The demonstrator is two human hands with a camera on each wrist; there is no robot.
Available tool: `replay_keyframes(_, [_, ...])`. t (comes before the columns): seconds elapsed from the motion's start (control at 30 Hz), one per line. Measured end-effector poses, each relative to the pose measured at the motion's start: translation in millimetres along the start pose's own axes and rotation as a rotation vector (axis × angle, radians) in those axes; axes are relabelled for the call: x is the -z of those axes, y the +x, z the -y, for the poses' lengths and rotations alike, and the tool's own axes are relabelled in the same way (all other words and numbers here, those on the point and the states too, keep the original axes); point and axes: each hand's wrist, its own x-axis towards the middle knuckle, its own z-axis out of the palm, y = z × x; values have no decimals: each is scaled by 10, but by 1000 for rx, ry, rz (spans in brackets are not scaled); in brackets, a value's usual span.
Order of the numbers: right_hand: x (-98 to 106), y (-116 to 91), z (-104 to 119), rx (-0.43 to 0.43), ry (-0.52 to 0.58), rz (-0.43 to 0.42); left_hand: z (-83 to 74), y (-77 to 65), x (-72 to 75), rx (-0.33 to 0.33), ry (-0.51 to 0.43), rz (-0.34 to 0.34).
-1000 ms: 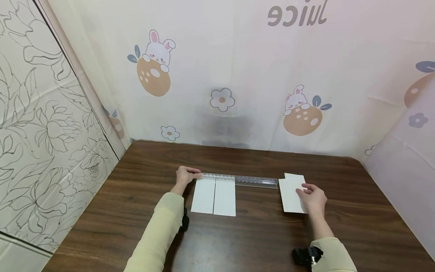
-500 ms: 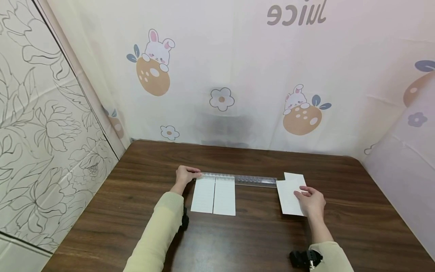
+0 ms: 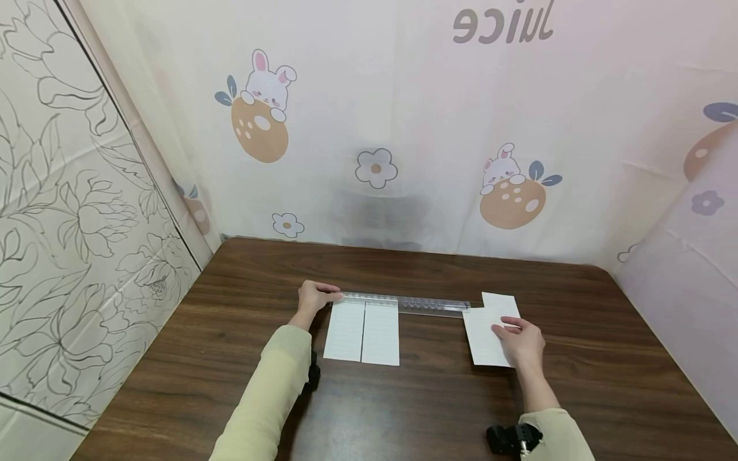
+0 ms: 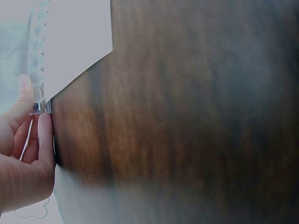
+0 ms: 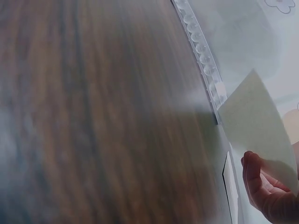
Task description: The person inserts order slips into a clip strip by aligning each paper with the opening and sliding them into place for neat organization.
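Right hand (image 3: 526,344) pinching a white paper sheet (image 3: 482,340), clear plastic strip (image 3: 434,306) at ten o'clock, long axis nine-to-three; left hand (image 3: 314,298) pinches its nine-o'clock end.

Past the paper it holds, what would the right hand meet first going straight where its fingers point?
Probably the clear ruler, at its right end; the held paper looks raised, so the right hand might pass above.

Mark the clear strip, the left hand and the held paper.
Clear strip (image 3: 431,307): head view, stretch between papers.
Left hand (image 3: 312,298): head view, its back.
Held paper (image 5: 259,126): right wrist view, middle of its face.
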Motion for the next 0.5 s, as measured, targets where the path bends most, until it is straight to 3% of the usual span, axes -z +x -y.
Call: replay_keyframes(0.5, [-88, -7, 52, 16, -5, 16, 5, -7, 11, -21, 51, -5])
